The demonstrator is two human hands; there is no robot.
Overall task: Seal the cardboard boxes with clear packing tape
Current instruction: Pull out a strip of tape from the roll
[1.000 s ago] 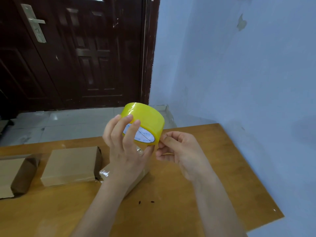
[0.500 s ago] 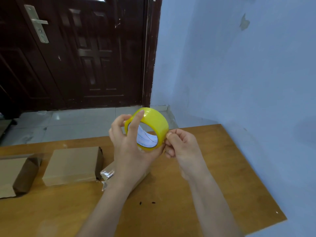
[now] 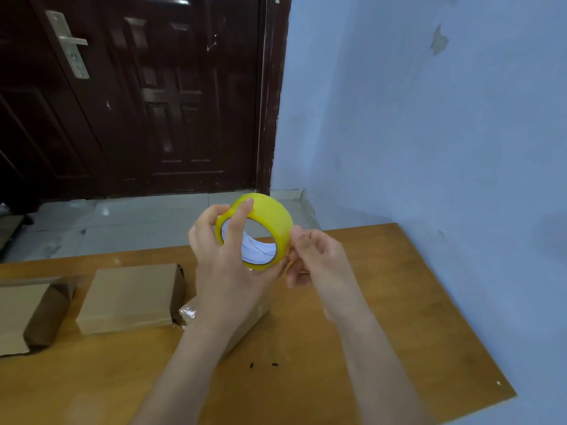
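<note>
Now tape roll [image 3: 270, 216] more edge-on.

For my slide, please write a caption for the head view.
Left hand holds a tape roll; right hand picks its edge.

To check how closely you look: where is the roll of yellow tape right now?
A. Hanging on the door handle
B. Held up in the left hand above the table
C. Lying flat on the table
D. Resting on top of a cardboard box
B: the left hand grips the roll of tape in the air while the right hand picks at its edge.
</note>
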